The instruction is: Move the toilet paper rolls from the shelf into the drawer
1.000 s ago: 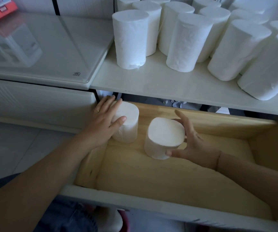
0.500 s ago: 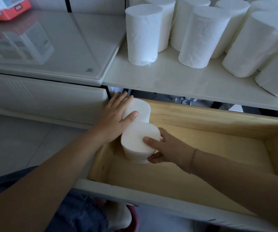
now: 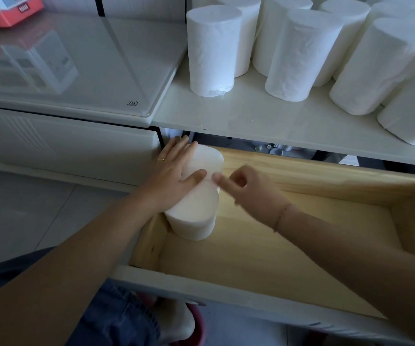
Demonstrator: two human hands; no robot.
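Drawer point(image 3: 263, 250), wooden, open: two toilet paper rolls upright in its back-left corner, rear roll point(image 3: 207, 158) touching front roll point(image 3: 194, 216). Left hand point(image 3: 176, 171) lies flat and open across both; right hand point(image 3: 246, 188), blurred, loosely curled, holds nothing. More rolls point(image 3: 296, 53) stand on the white shelf point(image 3: 263, 121).

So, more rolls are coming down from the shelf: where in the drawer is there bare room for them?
The drawer is crowded only in its back left corner, where two rolls stand with both hands at them. The wooden floor is bare from those rolls across to the right wall and forward to the white front edge. The shelf's front strip is also bare.
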